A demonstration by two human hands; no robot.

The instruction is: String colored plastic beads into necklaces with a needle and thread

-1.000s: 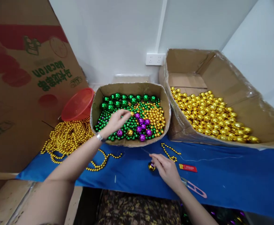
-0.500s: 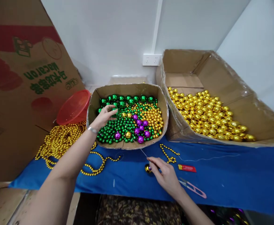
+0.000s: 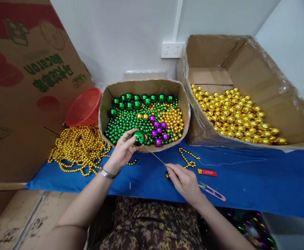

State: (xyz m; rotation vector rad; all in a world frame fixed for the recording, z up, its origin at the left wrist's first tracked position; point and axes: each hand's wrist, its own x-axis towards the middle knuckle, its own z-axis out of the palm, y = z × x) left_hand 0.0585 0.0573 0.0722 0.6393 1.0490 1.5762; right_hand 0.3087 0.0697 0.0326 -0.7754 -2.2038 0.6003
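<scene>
Pinched in my left hand (image 3: 124, 148) is a large shiny green bead (image 3: 138, 138), held at the front rim of the middle cardboard box (image 3: 105, 104). My right hand (image 3: 184, 181) grips a thin needle (image 3: 154, 155), whose tip reaches the green bead; whether it has entered a hole I cannot tell. A gold bead (image 3: 167, 175) hangs or rests just beside my right fingers, partly hidden by them. Inside the middle box lie large green beads (image 3: 147, 101), purple beads (image 3: 158, 142), small green beads and small gold beads (image 3: 169, 118).
Right of it, a bigger carton (image 3: 253, 62) holds gold beads (image 3: 232, 114). Gold bead strings (image 3: 76, 149) and a red basin (image 3: 84, 107) are at left. On the blue cloth (image 3: 258, 184) lie a short gold strand (image 3: 187, 158), a red lighter (image 3: 207, 172) and pink-handled snips (image 3: 214, 192).
My left hand has come back toward me from the large green beads, now with one in its fingers. The needle in my right hand now meets that bead. The view has tilted down.
</scene>
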